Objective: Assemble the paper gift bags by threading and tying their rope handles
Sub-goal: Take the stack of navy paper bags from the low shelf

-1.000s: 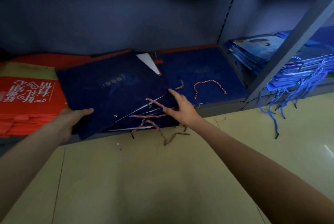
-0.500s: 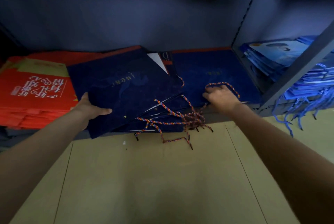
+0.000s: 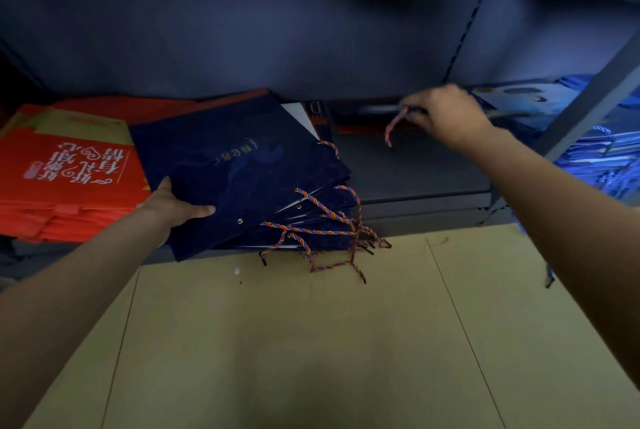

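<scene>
Left hand [image 3: 173,205] grips the near-left corner of the navy bag stack [image 3: 239,172] — thumb lies flat on the top bag, fingers curled underneath. The stack sits tilted on the low shelf [image 3: 415,182], its front edge overhanging the shelf lip above the yellow floor [image 3: 294,342]. Multicoloured rope handles [image 3: 325,220] spill from the stack's right edge and dangle past the shelf front, tangled together; a metal eyelet [image 3: 240,221] shows on the top bag near the thumb. Right hand [image 3: 446,116] is raised over the bare part of the shelf, well apart from the stack, fingers curled and pinching one loose rope piece [image 3: 394,127] that hangs down from them; there is also a blurred, flat dark thing at the hand — cannot tell what it is. Red bags [image 3: 65,179] with white lettering are stacked just left of the navy stack. Light blue bags [image 3: 595,154] with blue cords lie in the next bay to the right, behind the shelf upright [image 3: 588,109].
</scene>
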{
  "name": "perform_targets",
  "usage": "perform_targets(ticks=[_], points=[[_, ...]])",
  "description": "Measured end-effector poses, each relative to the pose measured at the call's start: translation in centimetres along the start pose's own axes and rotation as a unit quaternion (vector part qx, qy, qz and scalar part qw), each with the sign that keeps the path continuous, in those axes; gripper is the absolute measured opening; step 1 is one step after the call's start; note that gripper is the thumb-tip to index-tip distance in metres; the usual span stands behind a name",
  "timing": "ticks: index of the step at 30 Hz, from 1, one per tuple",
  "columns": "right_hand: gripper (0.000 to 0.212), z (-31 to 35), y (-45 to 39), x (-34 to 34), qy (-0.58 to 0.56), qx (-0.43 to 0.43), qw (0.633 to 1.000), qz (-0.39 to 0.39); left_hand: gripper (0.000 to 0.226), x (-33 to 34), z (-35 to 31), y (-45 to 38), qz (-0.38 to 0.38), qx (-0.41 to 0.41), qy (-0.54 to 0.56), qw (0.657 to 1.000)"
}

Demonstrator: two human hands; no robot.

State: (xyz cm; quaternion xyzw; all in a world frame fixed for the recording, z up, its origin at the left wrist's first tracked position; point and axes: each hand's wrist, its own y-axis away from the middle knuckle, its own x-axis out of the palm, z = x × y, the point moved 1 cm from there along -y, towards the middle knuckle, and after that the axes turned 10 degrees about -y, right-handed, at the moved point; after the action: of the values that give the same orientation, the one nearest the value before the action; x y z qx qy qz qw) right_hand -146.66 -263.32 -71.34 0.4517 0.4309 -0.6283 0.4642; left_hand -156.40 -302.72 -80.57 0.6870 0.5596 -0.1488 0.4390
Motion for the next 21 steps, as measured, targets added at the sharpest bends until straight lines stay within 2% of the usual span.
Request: perform_targets(ticks=[3, 5, 7, 8, 10, 12, 15, 17, 19, 21], points=[[0.04, 0.0, 3.1, 3.3, 0.067, 0.001, 0.977, 0.203, 0.102, -0.2, 0.3, 0.2, 0.018, 0.002, 0.007, 1.0], [0.043, 0.5, 4.4, 5.4, 0.053, 0.015, 0.963, 0.263, 0.102, -0.8, 0.1, 0.1, 0.027, 0.004, -0.017, 0.999], [0.045, 2.8, 5.2, 7.3, -0.107, 0.063, 0.968, 0.217, 0.102, -2.0, 0.1, 0.1, 0.048, 0.004, -0.056, 0.997], [0.049, 4.3, 5.7, 8.2, -0.21, 0.097, 0.956, 0.18, 0.102, -2.8, 0.2, 0.1, 0.061, 0.003, -0.07, 0.996], [0.063, 7.5, 6.4, 10.0, -0.403, 0.192, 0.884, 0.14, 0.105, -4.6, 1.2, 0.2, 0.084, -0.01, -0.069, 0.994], [0.077, 10.6, 6.8, 12.0, -0.52, 0.26, 0.801, 0.14, 0.107, -6.1, 2.9, 0.7, 0.099, -0.021, -0.059, 0.993], [0.091, 14.4, 7.1, 13.9, -0.577, 0.285, 0.746, 0.17, 0.112, -7.0, 5.2, 2.2, 0.117, -0.031, -0.032, 0.992], [0.076, 15.7, 7.2, 13.9, -0.611, 0.285, 0.72, 0.165, 0.114, -6.7, 6.2, 2.9, 0.098, -0.015, 0.012, 0.995], [0.069, 15.9, 7.5, 12.8, -0.626, 0.271, 0.721, 0.121, 0.117, -5.9, 6.6, 4.3, 0.063, 0.021, 0.048, 0.997], [0.066, 15.2, 7.5, 10.1, -0.632, 0.24, 0.735, 0.055, 0.129, -4.1, 6.5, 5.6, 0.058, 0.045, 0.053, 0.996]])
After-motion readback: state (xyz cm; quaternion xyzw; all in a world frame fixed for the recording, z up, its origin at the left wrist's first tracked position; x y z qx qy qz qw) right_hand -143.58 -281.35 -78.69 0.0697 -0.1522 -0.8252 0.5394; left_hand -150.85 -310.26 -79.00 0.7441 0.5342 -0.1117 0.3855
